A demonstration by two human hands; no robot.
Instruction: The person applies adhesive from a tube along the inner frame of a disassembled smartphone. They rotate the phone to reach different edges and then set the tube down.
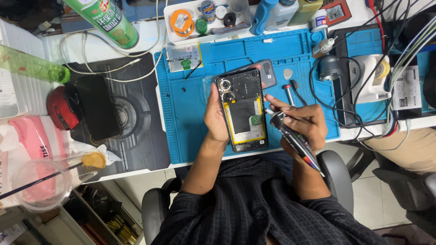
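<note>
My left hand (215, 115) holds an opened smartphone (242, 110) by its left edge, back cover off, with a black battery bay framed in yellow showing. My right hand (303, 121) grips a dark glue tube (293, 138) like a pen, its white tip touching the phone's right edge. Both hover above a blue repair mat (190, 104). A grey back cover (269, 72) lies just beyond the phone's top.
On the mat lie a flat battery (184, 58), a pick (288, 73) and a small screwdriver (289, 94). A black phone (97, 108) rests on a dark mat at left beside a red round object (60, 109). A white tray of small pots (206, 18), bottles, cables and a green spray can (109, 20) crowd the back.
</note>
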